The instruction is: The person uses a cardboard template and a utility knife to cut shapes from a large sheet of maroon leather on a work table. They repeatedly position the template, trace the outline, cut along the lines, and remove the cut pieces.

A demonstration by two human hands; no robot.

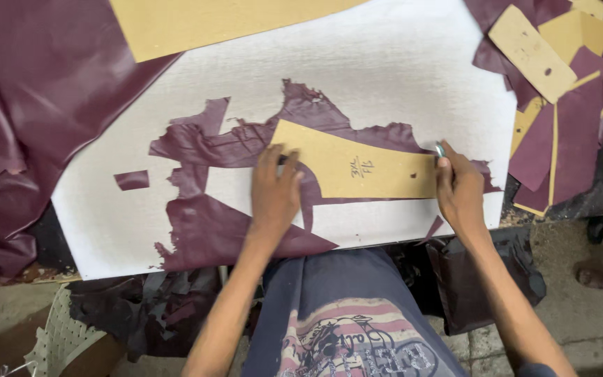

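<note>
Left hand (273, 190) lies flat, pinning the template (357, 167) on the leather (246, 146) mid-board (399, 70). Right hand (458, 190) grips a knife (440, 149) at the template's right end. Cut pieces (560, 132) are stacked far right, so some cutting's done, though this outline looks unfinished.

Two hands are counted: one left hand (273, 192) and one right hand (459, 190). One white board (399, 70) is seen. One cardboard template (357, 167) is noted under the hands, and one large cardboard sheet (204, 21) at the top edge. At least three more cardboard pieces (532, 45) are counted in the pile at the upper right; an exact figure cannot be given, since they overlap. One ragged maroon remnant (211, 223) is recorded on the board, with one small loose scrap (132, 179) beside it. One large maroon hide (29, 105) is seen at the left. One small tool (440, 149) is noted.
</note>
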